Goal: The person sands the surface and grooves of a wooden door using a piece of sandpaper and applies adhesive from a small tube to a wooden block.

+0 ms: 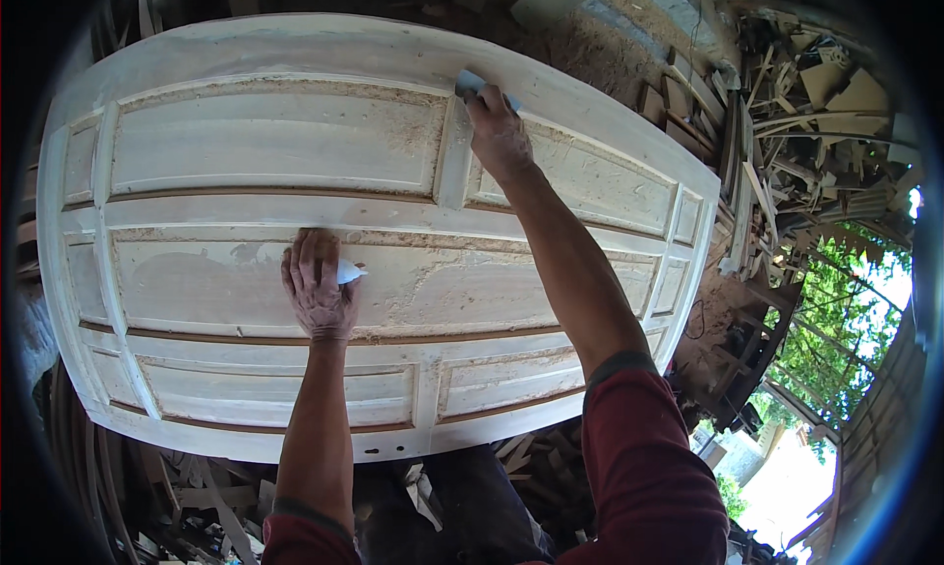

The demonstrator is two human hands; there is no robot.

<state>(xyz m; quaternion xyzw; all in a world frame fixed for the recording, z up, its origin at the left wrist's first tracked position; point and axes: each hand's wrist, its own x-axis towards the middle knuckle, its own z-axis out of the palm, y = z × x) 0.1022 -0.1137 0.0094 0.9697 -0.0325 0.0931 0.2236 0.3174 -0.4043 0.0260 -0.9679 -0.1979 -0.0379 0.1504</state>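
Observation:
A whitish panelled wooden door (177,142) lies flat before me, with dust and shavings along its mouldings. My right hand (498,132) is closed on a grey sanding sheet (471,81) on the far rail, near the top of the short divider between the upper panels. My left hand (320,290) rests on the middle panel, fingers curled around a white piece (348,273), perhaps paper; its exact kind is unclear.
Scrap boards and offcuts (826,93) are piled at the right and below the door. Dusty ground (619,24) lies beyond the far edge. At the lower right a bright opening shows foliage (836,319) and a timber frame (816,408). My legs (447,506) show below the door.

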